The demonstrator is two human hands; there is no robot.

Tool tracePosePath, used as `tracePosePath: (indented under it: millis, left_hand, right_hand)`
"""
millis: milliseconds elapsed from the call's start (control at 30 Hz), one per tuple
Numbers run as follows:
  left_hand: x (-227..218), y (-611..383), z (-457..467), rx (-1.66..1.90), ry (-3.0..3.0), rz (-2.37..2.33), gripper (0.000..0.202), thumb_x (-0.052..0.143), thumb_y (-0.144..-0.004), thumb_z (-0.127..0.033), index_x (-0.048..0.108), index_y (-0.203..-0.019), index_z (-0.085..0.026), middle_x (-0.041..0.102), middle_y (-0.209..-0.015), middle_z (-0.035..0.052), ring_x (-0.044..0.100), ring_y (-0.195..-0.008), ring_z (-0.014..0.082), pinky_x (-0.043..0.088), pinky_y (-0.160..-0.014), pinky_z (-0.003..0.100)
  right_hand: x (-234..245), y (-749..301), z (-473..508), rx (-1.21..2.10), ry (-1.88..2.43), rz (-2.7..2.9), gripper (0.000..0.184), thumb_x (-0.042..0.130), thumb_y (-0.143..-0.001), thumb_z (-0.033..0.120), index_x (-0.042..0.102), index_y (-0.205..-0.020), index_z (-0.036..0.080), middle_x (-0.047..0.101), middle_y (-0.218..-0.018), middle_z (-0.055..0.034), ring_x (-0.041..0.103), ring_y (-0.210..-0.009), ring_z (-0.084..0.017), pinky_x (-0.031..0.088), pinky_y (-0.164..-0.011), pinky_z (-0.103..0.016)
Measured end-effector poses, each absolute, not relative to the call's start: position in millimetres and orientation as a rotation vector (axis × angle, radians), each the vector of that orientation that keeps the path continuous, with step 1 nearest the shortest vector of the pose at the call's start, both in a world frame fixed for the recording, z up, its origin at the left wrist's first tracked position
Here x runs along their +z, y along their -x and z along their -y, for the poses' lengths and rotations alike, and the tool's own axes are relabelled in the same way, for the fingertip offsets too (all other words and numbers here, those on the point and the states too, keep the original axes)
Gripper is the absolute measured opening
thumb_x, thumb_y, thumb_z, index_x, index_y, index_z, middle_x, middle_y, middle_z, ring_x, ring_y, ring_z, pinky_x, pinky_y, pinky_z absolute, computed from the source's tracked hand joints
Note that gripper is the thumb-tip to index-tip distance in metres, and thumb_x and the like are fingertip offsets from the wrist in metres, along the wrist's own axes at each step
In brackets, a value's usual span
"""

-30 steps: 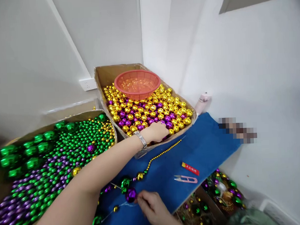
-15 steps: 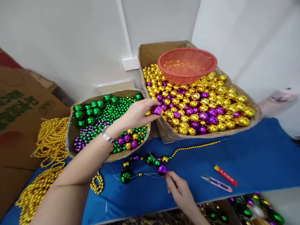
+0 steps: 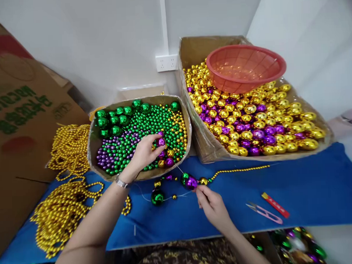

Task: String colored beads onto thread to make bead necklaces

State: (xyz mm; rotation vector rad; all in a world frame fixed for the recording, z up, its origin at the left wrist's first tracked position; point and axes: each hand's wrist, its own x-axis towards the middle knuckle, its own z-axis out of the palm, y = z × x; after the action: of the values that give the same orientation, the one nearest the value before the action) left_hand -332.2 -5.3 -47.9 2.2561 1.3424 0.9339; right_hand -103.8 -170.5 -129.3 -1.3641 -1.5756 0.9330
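Head view: step looks like sorting out a ball by hand. Left hand [image 3: 146, 153] over bead box [image 3: 154, 174], thumb and forefinger partly parted around purple ball [image 3: 161, 142]; firm grip, can't tell. Right hand [image 3: 213, 205], fingers closed, pinches purple bauble [image 3: 191, 182] on beaded strand [image 3: 237, 171], in front of box. Next move probably calls for clearing box's front rim. Pink snips [image 3: 267, 214] right of box, gold strands [image 3: 57, 217] left.

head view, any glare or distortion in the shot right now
Head view: bright highlights on the purple ball by the right hand and on the large green balls; head view, right side: gold balls stretched into ovals, probably lens distortion; head view, right edge: pink item cut off and looking soft.
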Motion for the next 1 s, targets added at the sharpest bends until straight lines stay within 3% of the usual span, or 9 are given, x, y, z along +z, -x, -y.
tracePosePath:
  millis: [133,333,467,667,1000]
  left_hand:
    - [-54,326,40,1.143,-1.391,-1.005,0.038,0.066,-0.082,-0.033,0.059,-0.117,-0.02,0.066,-0.102,0.0065,0.064,-0.089,0.0177,0.055,-0.078,0.032]
    - [-77,320,72,1.144,-0.588,-0.837,0.025,0.061,-0.086,-0.032,0.065,-0.105,-0.016,0.07,-0.097,0.007,0.068,-0.075,0.014,0.058,-0.071,0.025]
    - [-81,319,78,1.15,-0.471,-0.841,0.026,0.055,-0.09,-0.029,0.063,-0.111,-0.015,0.072,-0.094,0.0095,0.07,-0.08,0.0163,0.059,-0.074,0.027]
    - [-79,317,80,1.148,-0.346,-0.903,0.028,0.052,-0.092,-0.037,0.066,-0.094,-0.012,0.072,-0.093,0.0126,0.07,-0.081,0.0169,0.059,-0.075,0.026]
    - [-81,317,84,1.154,-0.337,-0.905,0.03,0.05,-0.093,-0.037,0.066,-0.091,-0.012,0.072,-0.093,0.0127,0.07,-0.081,0.0173,0.059,-0.075,0.027]
  right_hand:
    - [-124,109,165,0.869,1.367,1.638,0.027,0.042,-0.097,0.033,0.064,-0.09,0.019,0.057,-0.055,0.0028,0.057,-0.051,-0.012,0.043,-0.053,-0.02]
    - [-121,113,164,0.751,1.337,1.69,0.021,0.044,-0.096,0.027,0.064,-0.093,0.019,0.069,-0.078,-0.0027,0.064,-0.065,-0.013,0.047,-0.065,-0.021]
    - [-122,114,166,0.708,1.317,1.739,0.021,0.044,-0.096,0.026,0.063,-0.093,0.02,0.07,-0.083,-0.0043,0.066,-0.069,-0.015,0.049,-0.067,-0.022]
    - [-123,118,167,0.648,1.364,1.793,0.023,0.041,-0.097,0.029,0.063,-0.095,0.02,0.072,-0.084,-0.0066,0.067,-0.07,-0.017,0.051,-0.068,-0.026]
    - [-124,120,167,0.608,1.366,1.83,0.024,0.041,-0.097,0.029,0.063,-0.095,0.02,0.071,-0.081,-0.0057,0.067,-0.07,-0.017,0.05,-0.067,-0.026]
